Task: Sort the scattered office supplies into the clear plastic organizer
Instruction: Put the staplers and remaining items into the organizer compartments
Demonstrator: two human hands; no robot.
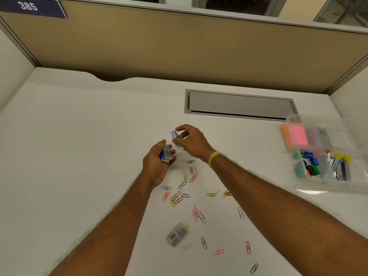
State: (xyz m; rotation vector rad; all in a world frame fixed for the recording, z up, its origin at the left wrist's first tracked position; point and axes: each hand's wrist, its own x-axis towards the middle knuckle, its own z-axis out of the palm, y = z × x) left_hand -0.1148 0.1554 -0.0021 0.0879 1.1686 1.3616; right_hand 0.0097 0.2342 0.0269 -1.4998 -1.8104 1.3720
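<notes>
At six o'clock on the white desk [79, 136], a green paper clip [254, 268] lies nearest, with pink, blue and pale ones just beyond it. A small grey staple box [176, 234] with a barcode lies flat toward seven o'clock, touching a yellow clip. More coloured paper clips [179, 194] are scattered toward the centre, between the two forearms.

At the centre, the left hand [157, 166] curls its fingers round grey-and-blue boxes [166, 154], seemingly two stacked. Just past it, toward one o'clock, the right hand [192, 141], with a yellow wristband [213, 159], pinches a small purplish box [173, 134] between thumb and fingers; the box is blurred.

At three o'clock sits the clear plastic organizer [322, 185]. It holds pink and orange sticky notes [296, 137] in a far compartment and coloured binder clips [309, 163] in a near one. Beside the clips are metal and yellow pieces too blurred to name.

A grey cable hatch [239, 104] lies at one o'clock. The tan partition [179, 46] stands at twelve, and a "385" sign [29, 6] hangs at eleven.
</notes>
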